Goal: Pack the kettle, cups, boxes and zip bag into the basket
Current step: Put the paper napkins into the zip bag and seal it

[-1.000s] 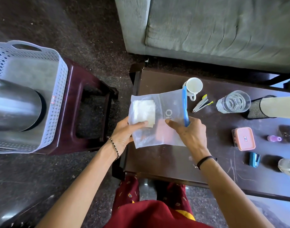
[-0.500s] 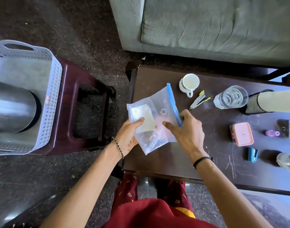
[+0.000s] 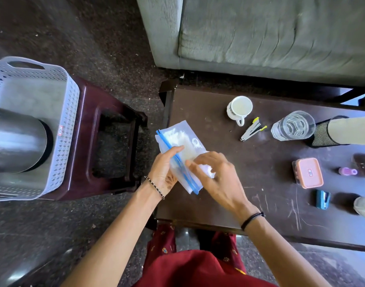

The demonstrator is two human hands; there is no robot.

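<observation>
The zip bag (image 3: 182, 150), clear with a blue closure strip, is held at centre frame above the left edge of the tabletop (image 3: 218, 199); white contents show through it. The left hand (image 3: 164, 172) is closed on the bag from the left, thumb laid across the strip. The right hand (image 3: 217, 179) is closed on it from the right, fingertips pinching near the strip. Judged from this, the bag is being sealed or folded and is not yet packed. The basket (image 3: 69, 112), at left of frame on a dark stool (image 3: 111, 146), already holds the steel kettle (image 3: 16, 141); nothing else is visible inside. Outstanding on the tabletop: a white cup (image 3: 239, 109) at upper centre, a glass cup (image 3: 293, 125) to its right, and a pink-lidded box (image 3: 307, 172) at right. Progress is assessed as early, one item packed.
</observation>
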